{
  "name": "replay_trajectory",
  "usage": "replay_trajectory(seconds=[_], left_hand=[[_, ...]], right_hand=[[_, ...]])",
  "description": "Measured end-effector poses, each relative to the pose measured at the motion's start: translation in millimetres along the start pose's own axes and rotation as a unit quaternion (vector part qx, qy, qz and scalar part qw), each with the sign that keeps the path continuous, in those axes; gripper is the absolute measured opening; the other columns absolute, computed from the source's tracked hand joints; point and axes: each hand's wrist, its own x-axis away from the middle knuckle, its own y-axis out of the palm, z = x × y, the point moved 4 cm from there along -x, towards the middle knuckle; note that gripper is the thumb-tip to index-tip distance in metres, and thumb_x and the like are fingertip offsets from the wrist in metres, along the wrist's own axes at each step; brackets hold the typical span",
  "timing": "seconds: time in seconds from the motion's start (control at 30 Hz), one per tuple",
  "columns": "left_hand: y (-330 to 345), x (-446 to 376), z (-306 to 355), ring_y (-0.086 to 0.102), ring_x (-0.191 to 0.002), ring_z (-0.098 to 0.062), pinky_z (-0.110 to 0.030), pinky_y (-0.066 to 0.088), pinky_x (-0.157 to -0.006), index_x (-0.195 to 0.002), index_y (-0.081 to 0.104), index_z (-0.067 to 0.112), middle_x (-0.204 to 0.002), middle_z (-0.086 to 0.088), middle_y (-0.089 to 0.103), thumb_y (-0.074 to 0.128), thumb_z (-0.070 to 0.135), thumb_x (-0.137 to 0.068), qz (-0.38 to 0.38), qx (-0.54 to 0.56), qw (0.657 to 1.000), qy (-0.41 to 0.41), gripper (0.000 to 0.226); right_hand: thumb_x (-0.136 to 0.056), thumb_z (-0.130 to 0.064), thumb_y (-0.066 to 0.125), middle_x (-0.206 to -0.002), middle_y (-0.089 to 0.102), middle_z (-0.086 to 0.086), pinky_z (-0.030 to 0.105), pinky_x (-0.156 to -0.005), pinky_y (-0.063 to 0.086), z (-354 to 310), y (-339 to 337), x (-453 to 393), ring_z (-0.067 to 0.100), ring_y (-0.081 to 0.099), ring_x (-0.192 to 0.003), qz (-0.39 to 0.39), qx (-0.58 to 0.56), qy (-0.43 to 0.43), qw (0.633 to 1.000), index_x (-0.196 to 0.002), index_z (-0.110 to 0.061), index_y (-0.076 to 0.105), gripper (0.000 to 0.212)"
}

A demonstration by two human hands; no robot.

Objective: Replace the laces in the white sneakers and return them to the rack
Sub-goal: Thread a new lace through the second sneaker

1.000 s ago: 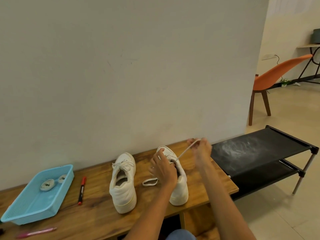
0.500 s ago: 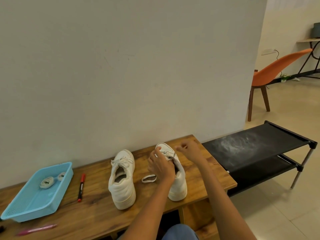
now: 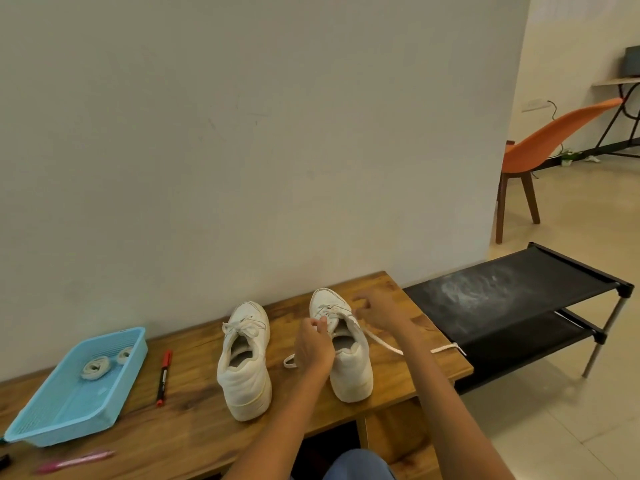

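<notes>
A second ago the right hand (image 3: 375, 308) was raised beyond the toe of the right-hand white leather sneaker (image 3: 341, 344), drawing the flat white lace (image 3: 382, 344) taut; now it has dropped beside the eyelets, fingers curled, apparently pinching near the lace, though blur hides the contact. The lace has gone slack and trails across the wooden table (image 3: 194, 424) under the right forearm, its tip near the table's right edge. That suggests one pull-through is finished and the next eyelet is being set up. The left hand (image 3: 313, 344) pinches lace at the tongue, with a loose loop lying on the table beside it. The left-hand white sneaker (image 3: 244, 362), already laced and bowed, stands just beside. Both sneakers stand upright with their long axes running away from the person, toes toward the wall, heels nearest. The black fabric two-tier rack (image 3: 519, 296) waits to the right of the table.
</notes>
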Motion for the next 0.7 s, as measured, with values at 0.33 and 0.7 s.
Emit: replay_trajectory(seconds=[0.33,0.7], left_hand=[[-5,-10,3,0.060,-0.100,-0.024,-0.030,0.042,-0.072,-0.109,0.057,0.009,-0.109,-0.008,0.064,0.037,0.037,-0.100,-0.052,-0.182,0.982,0.027,0.035],[-8,-23,11,0.057,-0.084,-0.019,-0.029,0.045,-0.068,-0.090,0.068,0.011,-0.088,-0.002,0.064,0.053,0.020,-0.094,-0.042,0.058,0.997,-0.011,0.017]], right_hand=[[-0.096,-0.012,0.043,-0.108,0.064,0.004,0.024,-0.068,0.041,6,16,-5,0.015,0.051,-0.082,-0.003,0.213,0.009,0.977,-0.109,-0.018,0.058,0.021],[-0.093,-0.012,0.049,-0.106,0.067,0.006,0.022,-0.069,0.043,-6,23,-8,0.019,0.060,-0.090,0.115,0.124,0.016,0.985,-0.112,-0.013,0.065,0.025]])
